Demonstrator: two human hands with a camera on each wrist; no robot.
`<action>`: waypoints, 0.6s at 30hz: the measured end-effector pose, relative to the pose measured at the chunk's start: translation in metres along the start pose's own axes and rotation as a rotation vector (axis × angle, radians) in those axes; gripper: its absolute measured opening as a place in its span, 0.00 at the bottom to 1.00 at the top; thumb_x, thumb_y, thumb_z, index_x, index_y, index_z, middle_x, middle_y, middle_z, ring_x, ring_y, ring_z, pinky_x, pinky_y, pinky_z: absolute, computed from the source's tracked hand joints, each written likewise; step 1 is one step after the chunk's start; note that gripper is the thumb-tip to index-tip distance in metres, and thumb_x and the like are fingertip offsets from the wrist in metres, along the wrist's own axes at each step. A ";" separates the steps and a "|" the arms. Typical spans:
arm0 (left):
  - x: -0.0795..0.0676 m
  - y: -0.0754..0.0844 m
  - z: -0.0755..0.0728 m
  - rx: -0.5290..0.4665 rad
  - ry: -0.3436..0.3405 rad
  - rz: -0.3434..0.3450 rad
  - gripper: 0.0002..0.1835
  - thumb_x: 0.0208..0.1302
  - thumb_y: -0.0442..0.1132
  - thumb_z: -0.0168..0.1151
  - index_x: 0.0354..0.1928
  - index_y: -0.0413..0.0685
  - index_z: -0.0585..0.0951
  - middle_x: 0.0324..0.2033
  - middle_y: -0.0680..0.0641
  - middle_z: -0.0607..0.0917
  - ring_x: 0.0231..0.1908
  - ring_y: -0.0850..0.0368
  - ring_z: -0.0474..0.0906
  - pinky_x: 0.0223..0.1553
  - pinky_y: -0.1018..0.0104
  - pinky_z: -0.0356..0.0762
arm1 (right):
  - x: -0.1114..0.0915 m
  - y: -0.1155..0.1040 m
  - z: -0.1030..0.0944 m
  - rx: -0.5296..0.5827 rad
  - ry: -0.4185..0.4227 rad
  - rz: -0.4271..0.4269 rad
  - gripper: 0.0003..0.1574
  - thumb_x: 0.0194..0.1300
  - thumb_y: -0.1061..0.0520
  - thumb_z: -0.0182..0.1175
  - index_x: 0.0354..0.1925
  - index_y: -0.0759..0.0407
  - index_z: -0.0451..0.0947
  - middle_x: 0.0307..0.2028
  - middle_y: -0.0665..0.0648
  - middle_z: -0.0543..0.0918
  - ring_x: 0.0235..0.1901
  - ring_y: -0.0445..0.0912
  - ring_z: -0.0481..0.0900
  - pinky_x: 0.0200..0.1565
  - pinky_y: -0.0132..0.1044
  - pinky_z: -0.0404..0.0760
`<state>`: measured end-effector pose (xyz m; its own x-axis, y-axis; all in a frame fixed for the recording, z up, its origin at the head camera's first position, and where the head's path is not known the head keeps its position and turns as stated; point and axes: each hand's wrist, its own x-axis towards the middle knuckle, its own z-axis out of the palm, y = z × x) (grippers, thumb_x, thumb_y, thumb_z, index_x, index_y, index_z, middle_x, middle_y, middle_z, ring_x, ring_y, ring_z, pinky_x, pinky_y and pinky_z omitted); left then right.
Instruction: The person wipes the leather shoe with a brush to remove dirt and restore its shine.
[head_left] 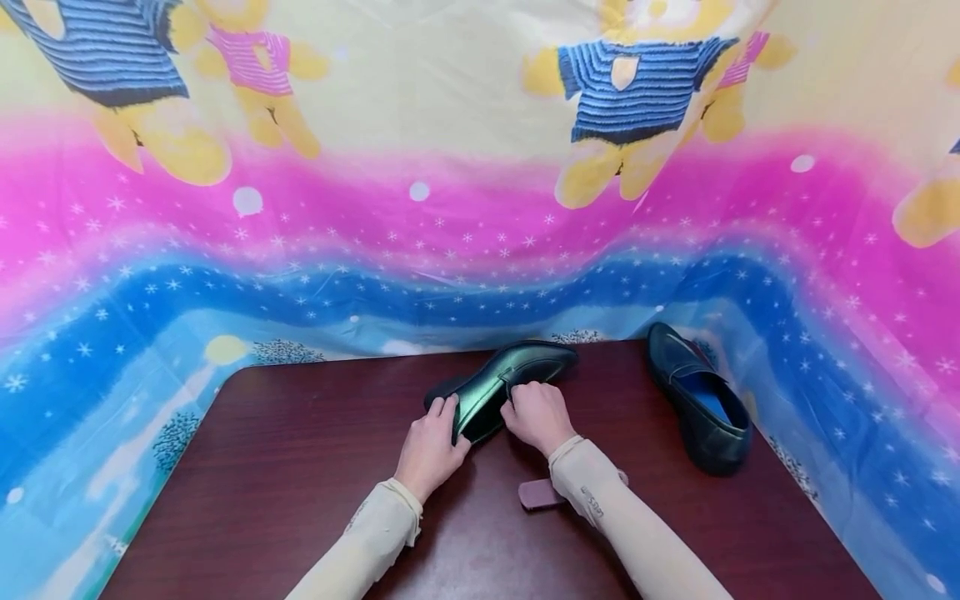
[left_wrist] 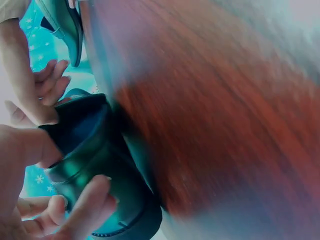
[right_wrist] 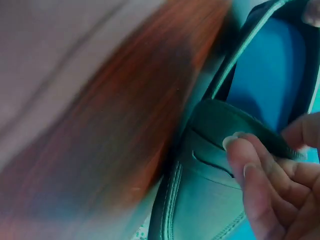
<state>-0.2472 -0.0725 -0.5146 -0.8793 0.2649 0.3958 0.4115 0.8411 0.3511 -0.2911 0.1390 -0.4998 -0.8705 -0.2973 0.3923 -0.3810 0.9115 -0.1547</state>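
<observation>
A dark, shiny loafer (head_left: 536, 358) lies on its side near the far edge of the table, its opening toward me. My left hand (head_left: 431, 446) grips it at the heel end, with the thumb inside the opening and fingers along the outer side in the left wrist view. At the front of the opening, my right hand (head_left: 538, 414) pinches the loafer's tongue (right_wrist: 217, 120), thumb inside and fingers over the strap. A blue insole (right_wrist: 267, 70) shows within. The matching loafer (head_left: 716, 446) stands on the right, toe pointing away.
Below my right sleeve lies a mauve, flat-ended object (head_left: 540, 495), partly hidden by the forearm. The dark reddish wooden table (head_left: 300, 467) reaches back to a hanging cloth (head_left: 420, 242) printed with bears and snowflakes, which also runs along both sides.
</observation>
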 end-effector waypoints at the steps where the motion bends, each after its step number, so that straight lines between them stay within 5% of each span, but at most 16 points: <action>1: 0.001 -0.001 0.001 0.004 0.027 0.015 0.32 0.57 0.37 0.69 0.66 0.37 0.77 0.48 0.41 0.83 0.23 0.48 0.81 0.32 0.56 0.85 | 0.001 -0.001 -0.001 0.008 0.009 -0.007 0.29 0.62 0.58 0.62 0.10 0.49 0.61 0.08 0.47 0.61 0.11 0.44 0.65 0.18 0.43 0.71; 9: 0.010 0.003 -0.004 0.004 0.167 0.100 0.22 0.56 0.31 0.68 0.55 0.42 0.85 0.39 0.45 0.82 0.22 0.52 0.81 0.30 0.60 0.85 | 0.015 -0.001 -0.008 -0.007 0.070 -0.025 0.22 0.66 0.63 0.60 0.15 0.54 0.70 0.11 0.53 0.70 0.14 0.50 0.75 0.22 0.45 0.78; 18: 0.021 0.027 -0.007 -0.141 0.087 0.152 0.15 0.67 0.35 0.65 0.55 0.48 0.84 0.38 0.49 0.80 0.16 0.65 0.69 0.26 0.70 0.79 | 0.025 0.015 -0.034 -0.206 0.127 -0.064 0.11 0.61 0.63 0.65 0.22 0.59 0.78 0.16 0.57 0.79 0.17 0.53 0.78 0.21 0.48 0.78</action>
<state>-0.2526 -0.0477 -0.4907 -0.7832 0.3368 0.5226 0.5724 0.7187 0.3947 -0.3079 0.1544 -0.4618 -0.7955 -0.3295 0.5086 -0.3510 0.9347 0.0565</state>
